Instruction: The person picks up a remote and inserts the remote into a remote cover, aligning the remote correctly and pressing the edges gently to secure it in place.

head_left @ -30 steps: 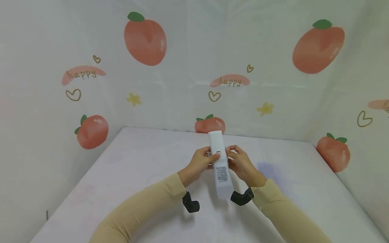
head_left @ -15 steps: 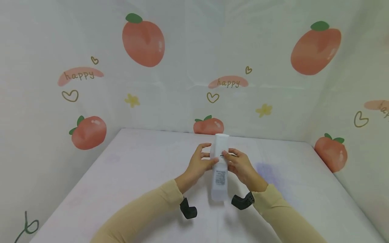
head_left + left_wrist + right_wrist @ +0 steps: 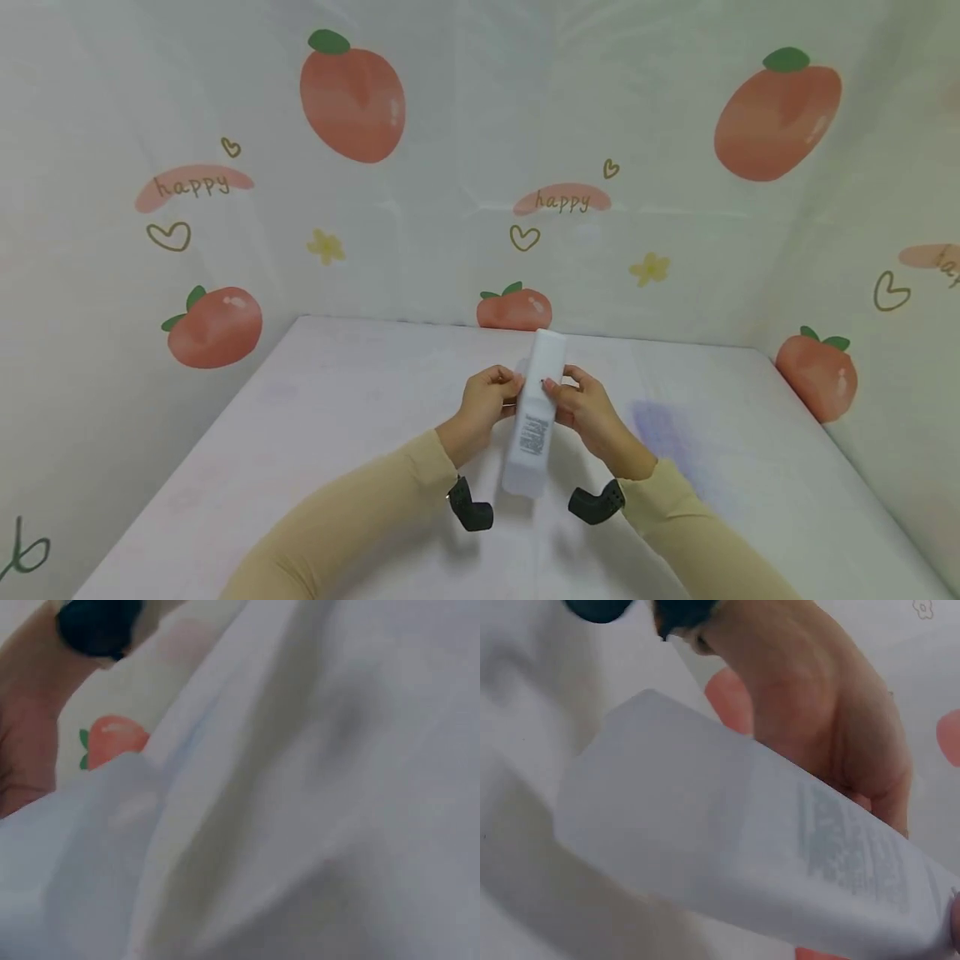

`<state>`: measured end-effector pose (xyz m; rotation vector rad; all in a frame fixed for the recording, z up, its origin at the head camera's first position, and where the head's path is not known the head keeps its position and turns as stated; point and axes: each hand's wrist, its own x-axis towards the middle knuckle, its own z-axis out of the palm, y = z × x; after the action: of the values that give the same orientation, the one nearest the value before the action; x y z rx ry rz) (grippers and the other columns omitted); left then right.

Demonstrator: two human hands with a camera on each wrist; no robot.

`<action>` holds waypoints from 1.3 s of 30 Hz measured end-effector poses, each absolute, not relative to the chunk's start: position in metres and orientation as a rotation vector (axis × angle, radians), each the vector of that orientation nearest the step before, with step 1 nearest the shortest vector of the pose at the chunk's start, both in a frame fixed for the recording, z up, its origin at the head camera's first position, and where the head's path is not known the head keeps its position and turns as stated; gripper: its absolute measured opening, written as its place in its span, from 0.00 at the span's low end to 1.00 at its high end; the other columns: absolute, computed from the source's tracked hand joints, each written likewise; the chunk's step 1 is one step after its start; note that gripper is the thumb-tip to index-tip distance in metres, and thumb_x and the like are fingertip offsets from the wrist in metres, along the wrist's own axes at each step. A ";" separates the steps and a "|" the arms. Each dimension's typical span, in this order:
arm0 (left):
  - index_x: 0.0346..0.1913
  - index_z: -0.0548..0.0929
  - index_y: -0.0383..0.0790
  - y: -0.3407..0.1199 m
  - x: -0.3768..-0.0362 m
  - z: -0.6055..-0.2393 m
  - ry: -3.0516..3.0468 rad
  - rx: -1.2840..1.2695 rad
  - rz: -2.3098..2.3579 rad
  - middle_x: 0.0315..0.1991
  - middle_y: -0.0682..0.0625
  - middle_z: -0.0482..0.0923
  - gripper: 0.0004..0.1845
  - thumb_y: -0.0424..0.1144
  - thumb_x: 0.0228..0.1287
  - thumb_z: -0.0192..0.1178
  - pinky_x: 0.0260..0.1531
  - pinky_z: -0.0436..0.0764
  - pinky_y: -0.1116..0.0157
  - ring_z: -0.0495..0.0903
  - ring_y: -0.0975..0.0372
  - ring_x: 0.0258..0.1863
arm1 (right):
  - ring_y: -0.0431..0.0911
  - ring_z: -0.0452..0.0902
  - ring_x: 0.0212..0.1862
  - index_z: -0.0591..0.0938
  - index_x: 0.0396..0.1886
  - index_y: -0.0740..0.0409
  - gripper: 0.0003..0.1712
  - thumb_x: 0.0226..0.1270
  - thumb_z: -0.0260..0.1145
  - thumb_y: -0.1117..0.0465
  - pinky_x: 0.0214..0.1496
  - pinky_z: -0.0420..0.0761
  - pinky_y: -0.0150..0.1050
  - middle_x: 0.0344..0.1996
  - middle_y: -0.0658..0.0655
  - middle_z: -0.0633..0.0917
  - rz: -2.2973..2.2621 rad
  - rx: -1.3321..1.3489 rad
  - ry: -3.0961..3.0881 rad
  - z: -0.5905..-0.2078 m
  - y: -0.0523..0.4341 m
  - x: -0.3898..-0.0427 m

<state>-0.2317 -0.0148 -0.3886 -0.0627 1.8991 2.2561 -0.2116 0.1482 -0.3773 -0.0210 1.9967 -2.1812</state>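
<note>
The white bottle [image 3: 532, 417] is held above the table [image 3: 300, 433], tilted, its printed label facing up. The left hand [image 3: 483, 404] grips the bottle's left side with curled fingers, and the right hand [image 3: 592, 412] grips its right side likewise, opposite the left.

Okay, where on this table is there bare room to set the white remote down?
Bare tabletop lies left of the left hand, and more right of the right hand toward the wall. Only the middle is crowded, where both hands hold the remote.
</note>
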 end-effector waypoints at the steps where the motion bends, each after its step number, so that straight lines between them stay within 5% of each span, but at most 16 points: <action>1: 0.29 0.76 0.41 -0.014 -0.234 -0.387 1.886 -0.082 2.257 0.27 0.53 0.75 0.07 0.34 0.66 0.61 0.27 0.78 0.71 0.76 0.66 0.26 | 0.40 0.83 0.37 0.64 0.63 0.69 0.26 0.72 0.59 0.61 0.43 0.83 0.34 0.37 0.51 0.83 -2.171 -0.035 2.002 -0.376 0.148 -0.212; 12: 0.44 0.82 0.30 -0.007 -0.256 -0.373 1.934 -0.145 2.126 0.34 0.49 0.80 0.07 0.29 0.66 0.59 0.33 0.83 0.69 0.79 0.65 0.27 | 0.41 0.82 0.40 0.63 0.63 0.69 0.26 0.73 0.58 0.60 0.48 0.83 0.40 0.41 0.57 0.82 -2.044 -0.061 2.109 -0.365 0.150 -0.208; 22: 0.54 0.76 0.38 -0.006 -0.245 -0.395 1.908 -0.007 2.277 0.31 0.51 0.80 0.14 0.35 0.68 0.59 0.32 0.80 0.70 0.78 0.64 0.28 | 0.41 0.81 0.41 0.64 0.63 0.69 0.27 0.72 0.58 0.59 0.47 0.82 0.39 0.45 0.59 0.81 -2.031 -0.006 2.127 -0.364 0.154 -0.216; 28: 0.51 0.80 0.34 -0.013 -0.240 -0.398 2.081 0.145 2.047 0.36 0.48 0.79 0.19 0.40 0.62 0.67 0.43 0.82 0.63 0.78 0.63 0.35 | 0.40 0.78 0.41 0.64 0.61 0.70 0.24 0.74 0.56 0.59 0.45 0.81 0.36 0.46 0.58 0.78 -1.992 -0.026 2.115 -0.370 0.153 -0.219; 35: 0.51 0.82 0.33 -0.017 -0.236 -0.398 2.213 0.143 1.941 0.37 0.46 0.82 0.21 0.40 0.58 0.70 0.42 0.81 0.61 0.77 0.63 0.36 | 0.41 0.78 0.45 0.58 0.67 0.67 0.28 0.77 0.52 0.55 0.49 0.79 0.35 0.53 0.61 0.73 -2.074 0.032 1.998 -0.376 0.151 -0.217; 39: 0.53 0.80 0.33 -0.017 -0.235 -0.395 2.190 0.112 2.025 0.38 0.47 0.82 0.21 0.41 0.59 0.69 0.40 0.82 0.63 0.78 0.64 0.35 | 0.40 0.78 0.42 0.69 0.57 0.68 0.20 0.76 0.54 0.58 0.47 0.79 0.33 0.44 0.54 0.78 -2.143 0.116 1.948 -0.383 0.147 -0.215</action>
<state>-0.2346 -0.0173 -0.3950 0.1117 2.1895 2.0248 -0.2150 0.1474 -0.3827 0.1159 1.9477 -2.1430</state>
